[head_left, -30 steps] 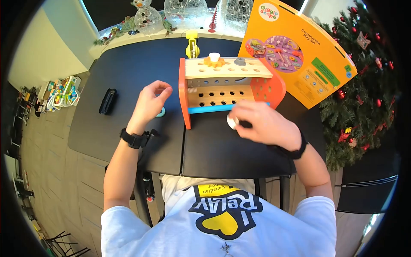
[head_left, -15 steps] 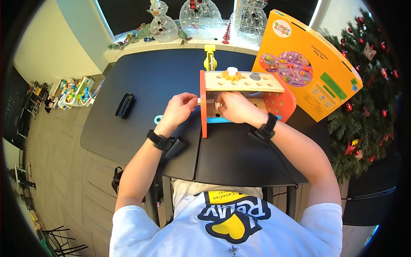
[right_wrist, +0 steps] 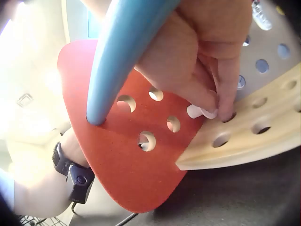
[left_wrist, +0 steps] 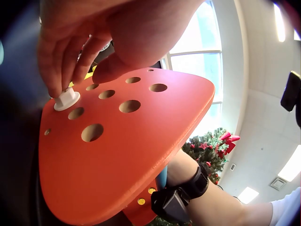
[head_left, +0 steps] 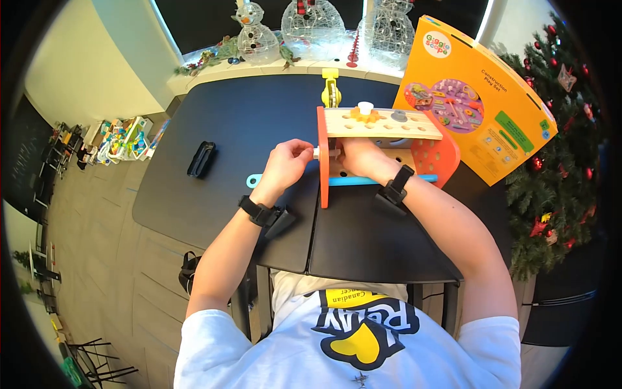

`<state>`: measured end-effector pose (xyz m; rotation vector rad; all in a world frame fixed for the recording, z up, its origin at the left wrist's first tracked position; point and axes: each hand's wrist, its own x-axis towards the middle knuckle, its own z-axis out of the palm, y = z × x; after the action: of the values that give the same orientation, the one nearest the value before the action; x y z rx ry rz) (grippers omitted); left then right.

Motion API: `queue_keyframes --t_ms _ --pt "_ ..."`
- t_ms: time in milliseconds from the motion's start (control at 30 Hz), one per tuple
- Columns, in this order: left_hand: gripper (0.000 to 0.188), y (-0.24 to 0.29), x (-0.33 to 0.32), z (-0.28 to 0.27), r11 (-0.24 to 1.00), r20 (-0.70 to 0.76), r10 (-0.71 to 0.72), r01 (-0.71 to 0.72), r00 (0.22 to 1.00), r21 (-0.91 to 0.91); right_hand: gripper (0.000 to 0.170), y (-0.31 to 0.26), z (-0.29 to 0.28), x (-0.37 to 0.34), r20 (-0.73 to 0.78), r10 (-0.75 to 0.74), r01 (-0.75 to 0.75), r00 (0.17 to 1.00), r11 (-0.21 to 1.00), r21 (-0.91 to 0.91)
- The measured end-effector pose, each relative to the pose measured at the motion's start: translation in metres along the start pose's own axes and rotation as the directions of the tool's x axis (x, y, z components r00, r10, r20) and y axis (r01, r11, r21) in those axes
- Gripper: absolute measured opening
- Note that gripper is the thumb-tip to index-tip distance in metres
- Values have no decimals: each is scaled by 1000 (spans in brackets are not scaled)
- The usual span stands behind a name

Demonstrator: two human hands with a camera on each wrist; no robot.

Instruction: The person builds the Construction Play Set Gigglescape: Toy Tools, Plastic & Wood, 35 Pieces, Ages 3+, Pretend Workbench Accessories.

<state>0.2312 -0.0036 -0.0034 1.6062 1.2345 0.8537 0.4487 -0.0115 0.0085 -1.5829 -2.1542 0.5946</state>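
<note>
A toy workbench with red side panels [head_left: 324, 185] and a pale wooden top [head_left: 343, 123] stands on the black table. My left hand [head_left: 285, 167] is at the outside of its left panel, fingertips pinching the white hexagonal bolt head [left_wrist: 67, 100] that sits against a hole. Reaching in under the top, my right hand [head_left: 364, 159] has its thumb and a finger on a small white piece [right_wrist: 202, 111] at the inner face of that same panel. Much of this piece is hidden by the fingers. A blue bar [head_left: 363, 181] runs along the workbench's front, below my right wrist.
An orange gear [head_left: 365, 115] with a white bolt and a grey nut [head_left: 399, 116] sit on top. Behind stands a yellow-green toy piece [head_left: 331, 91]. An orange box [head_left: 479, 97] leans at the right. On the left lie a black case [head_left: 201, 159] and a light-blue ring-ended piece [head_left: 253, 181].
My right hand has moved left from in front of the workbench into it, carrying a white piece to the left panel. My left hand has come to the panel's outside and pinches the bolt.
</note>
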Motion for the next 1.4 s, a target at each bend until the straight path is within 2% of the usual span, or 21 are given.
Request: queue_keyframes --t_ms 67,133,200,300,400,500,600,700,800,900,1000,1100,1200,1300,1400 --pt "30 4 -2 0 1000 -4 -5 6 1000 15 23 32 29 18 -40 -26 33 999 986 165" --pt "32 11 -4 0 999 9 -25 24 1000 37 22 36 31 19 -65 -34 44 997 984 171" --pt "35 18 -7 -2 996 35 -63 60 997 67 21 7 11 3 -70 -29 31 997 999 25" --pt "35 14 -6 -1 998 29 -52 51 998 36 20 22 22 13 -74 -61 67 995 995 80" --pt "35 16 -6 1 996 14 -65 64 998 61 21 1 3 4 15 -9 10 1000 999 -31" --pt "34 16 -7 1 996 7 -58 57 998 75 23 14 13 13 116 38 -32 993 998 -49" --pt "34 17 -8 1 996 7 -57 56 998 76 25 0 0 0 89 -2 2 996 1000 -3" --pt "33 16 -8 3 998 4 -47 47 999 48 26 -1 -1 -4 18 50 -51 999 995 88" --pt "38 14 -5 4 997 -2 -76 76 997 7 27 2 -1 -1 38 57 -57 998 998 24" --pt "50 21 -4 6 992 -25 -127 128 992 24 28 4 0 2 29 19 -20 999 999 38" --pt "58 24 -7 10 991 -56 -110 105 992 -84 28 3 2 6 37 55 -54 998 998 -13" --pt "60 19 -4 10 987 -43 -110 104 993 -124 26 5 6 1 -14 34 -34 999 999 9" --pt "59 24 -6 9 991 -40 -121 118 992 -67 25 -7 -5 -2 28 112 -112 993 993 27" --pt "58 28 -8 8 990 -36 -132 130 991 -58 25 -1 -2 3 30 59 -60 998 997 48" --pt "57 27 -8 10 989 -52 -123 118 991 -85 24 1 0 4 46 46 -44 998 999 -29"
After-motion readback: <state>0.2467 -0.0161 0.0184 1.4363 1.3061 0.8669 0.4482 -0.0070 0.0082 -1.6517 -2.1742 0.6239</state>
